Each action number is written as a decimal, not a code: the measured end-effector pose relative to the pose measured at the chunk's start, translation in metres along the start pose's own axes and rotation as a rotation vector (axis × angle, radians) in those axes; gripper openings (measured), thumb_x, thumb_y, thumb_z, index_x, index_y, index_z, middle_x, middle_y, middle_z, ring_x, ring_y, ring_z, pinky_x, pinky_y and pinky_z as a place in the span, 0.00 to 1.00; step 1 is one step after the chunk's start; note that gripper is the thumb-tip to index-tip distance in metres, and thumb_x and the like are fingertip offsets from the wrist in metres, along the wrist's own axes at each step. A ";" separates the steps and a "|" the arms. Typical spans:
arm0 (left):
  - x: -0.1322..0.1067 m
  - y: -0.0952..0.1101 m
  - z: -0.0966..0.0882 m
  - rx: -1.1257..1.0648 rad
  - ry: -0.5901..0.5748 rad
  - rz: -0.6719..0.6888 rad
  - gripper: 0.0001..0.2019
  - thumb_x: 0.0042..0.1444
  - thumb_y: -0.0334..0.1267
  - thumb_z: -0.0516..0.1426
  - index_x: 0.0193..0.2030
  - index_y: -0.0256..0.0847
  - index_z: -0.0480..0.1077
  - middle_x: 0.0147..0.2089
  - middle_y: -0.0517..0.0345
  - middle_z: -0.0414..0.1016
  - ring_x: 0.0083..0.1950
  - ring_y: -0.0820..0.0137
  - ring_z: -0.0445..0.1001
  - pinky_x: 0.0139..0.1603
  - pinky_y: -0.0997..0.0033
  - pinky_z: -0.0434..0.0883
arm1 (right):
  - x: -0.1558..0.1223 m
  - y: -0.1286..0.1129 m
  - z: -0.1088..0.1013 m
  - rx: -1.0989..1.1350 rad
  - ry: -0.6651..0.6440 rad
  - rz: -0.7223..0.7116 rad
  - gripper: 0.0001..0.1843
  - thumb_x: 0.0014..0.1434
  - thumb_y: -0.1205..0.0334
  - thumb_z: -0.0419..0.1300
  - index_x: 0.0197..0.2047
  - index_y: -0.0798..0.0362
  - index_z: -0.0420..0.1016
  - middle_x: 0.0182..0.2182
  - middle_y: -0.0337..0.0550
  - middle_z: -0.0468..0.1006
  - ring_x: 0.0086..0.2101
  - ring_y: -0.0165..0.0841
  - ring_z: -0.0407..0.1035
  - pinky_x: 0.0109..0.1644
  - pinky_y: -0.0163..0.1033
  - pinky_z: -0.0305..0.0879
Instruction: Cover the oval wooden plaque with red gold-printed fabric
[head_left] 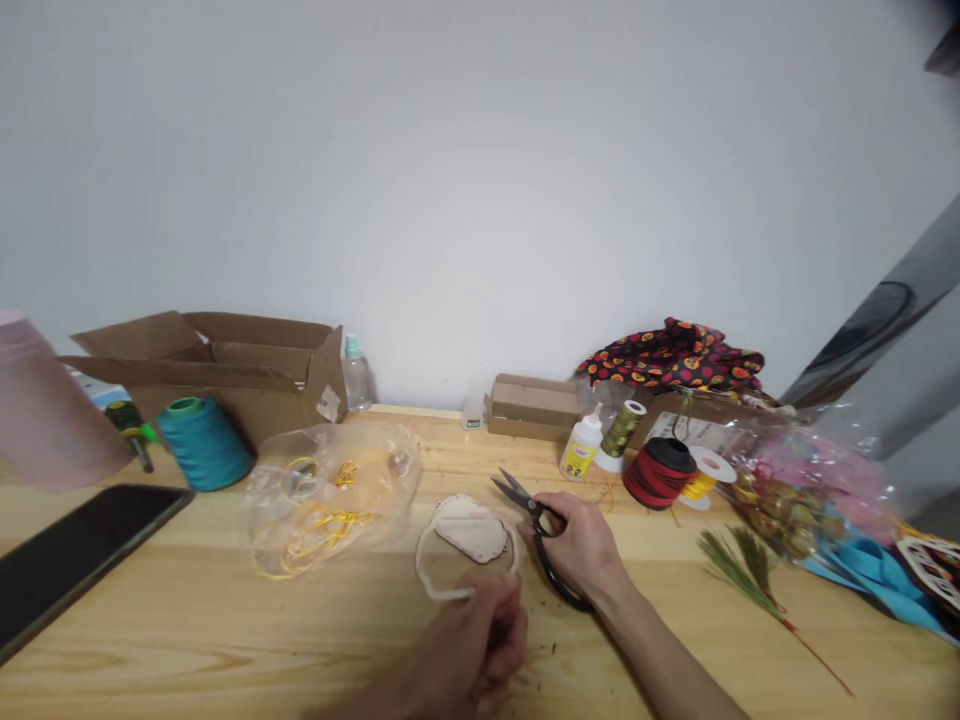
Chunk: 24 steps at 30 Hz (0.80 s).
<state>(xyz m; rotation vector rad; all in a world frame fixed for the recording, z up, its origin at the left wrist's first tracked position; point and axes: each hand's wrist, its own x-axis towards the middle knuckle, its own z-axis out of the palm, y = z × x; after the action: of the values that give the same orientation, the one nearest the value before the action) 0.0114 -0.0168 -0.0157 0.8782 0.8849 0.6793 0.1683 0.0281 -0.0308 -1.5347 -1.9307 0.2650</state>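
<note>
Pale wood worktop (247,635) meets a plain grey wall (465,200) along its back edge. Near the middle of the front edge, the left hand (489,632) has thumb and fingers drawn together on the near side of a cream cord loop (422,562); the exact finger contact is partly hidden. The far part of the loop overlaps a cream scalloped plaque (474,543), which lies flat at the worktop's centre. The right hand (583,545), just right of the loop, is curled around the handles of black scissors (537,508); the blades stand slightly apart, tips directed toward the back edge and leftward.

Left of the plaque: a clear plastic bag (334,500) containing yellow cord. Further toward the left edge: a teal thread cone (202,450) and a black smartphone (82,560). An open cardboard box (217,400) occupies the back-left corner area.

Right of centre, toward the back edge: a white glue bottle (580,452) with yellow label, and a red-and-black cord spool (657,478). Near the right edge: a green tassel-like sprig (742,572) and a blue ribbon (877,578).
</note>
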 end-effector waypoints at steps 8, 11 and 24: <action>0.008 0.012 -0.015 -0.098 0.038 0.145 0.13 0.50 0.46 0.45 0.21 0.42 0.55 0.12 0.70 0.52 0.13 0.80 0.43 0.08 0.85 0.47 | -0.007 0.000 -0.004 0.081 0.021 -0.119 0.11 0.45 0.61 0.60 0.34 0.55 0.72 0.23 0.40 0.70 0.23 0.30 0.62 0.27 0.33 0.58; 0.012 0.011 -0.017 -0.090 -0.006 0.149 0.13 0.50 0.48 0.45 0.23 0.42 0.56 0.12 0.71 0.52 0.13 0.80 0.43 0.08 0.85 0.48 | -0.011 -0.005 -0.008 0.110 -0.055 -0.220 0.09 0.46 0.62 0.60 0.33 0.53 0.71 0.23 0.39 0.68 0.24 0.30 0.62 0.27 0.32 0.57; 0.014 0.005 -0.019 -0.015 0.017 0.208 0.13 0.53 0.44 0.43 0.21 0.42 0.52 0.13 0.70 0.53 0.13 0.80 0.44 0.07 0.85 0.48 | -0.013 -0.007 -0.011 -0.009 -0.105 -0.219 0.09 0.47 0.67 0.55 0.35 0.51 0.71 0.23 0.38 0.68 0.23 0.29 0.61 0.26 0.31 0.55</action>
<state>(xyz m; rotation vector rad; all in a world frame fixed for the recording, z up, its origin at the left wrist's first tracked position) 0.0011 0.0038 -0.0232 0.9602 0.8089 0.8731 0.1707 0.0116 -0.0232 -1.3239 -2.1644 0.2452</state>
